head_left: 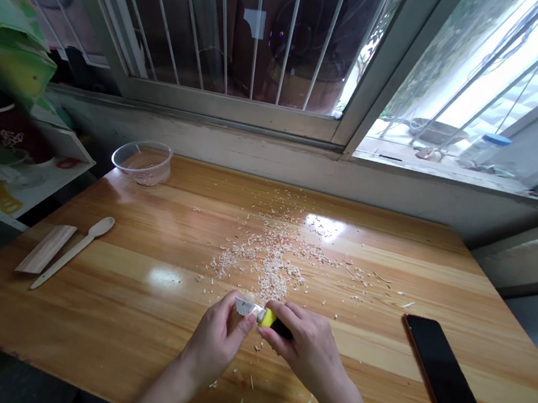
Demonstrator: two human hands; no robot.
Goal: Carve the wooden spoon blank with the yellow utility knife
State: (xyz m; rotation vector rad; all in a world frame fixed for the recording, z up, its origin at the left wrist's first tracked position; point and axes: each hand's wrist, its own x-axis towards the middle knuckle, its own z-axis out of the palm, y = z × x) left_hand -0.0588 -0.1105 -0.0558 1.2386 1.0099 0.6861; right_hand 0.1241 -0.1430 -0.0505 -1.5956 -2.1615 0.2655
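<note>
Centrally, in the head view, a knife with a yellow-and-black handle and a short, silvery metal blade (268,317) is held above the near-middle part of a varnished, yellow-brown wooden table (128,329). Its long axis runs roughly crosswise: the blade points to the person's left and slightly away, and the handle's black end runs to the right and slightly nearer. The bare right hand (311,344) is clamped on the handle, fingers and thumb wrapped about it. The bare left hand (216,334) is curled at the blade, its thumb beside the metal; whether its fingers close on anything cannot be told, as their inner side is hidden.

Beyond the hands lies a loose scatter of small, pale wood shavings (276,273). At the far left corner stands a round, clear plastic bowl (158,174), upright; faint specks show near its base, though whether these are contents is unclear. Left of the table, a dark red cup with a white line drawing (12,136) stands on a white shelf (61,176), its contents hidden. Outside the window, a blue-lidded clear jar (481,151) stands near a shallow, greyish basin (438,132); the contents of both are too blurred to tell.
</note>
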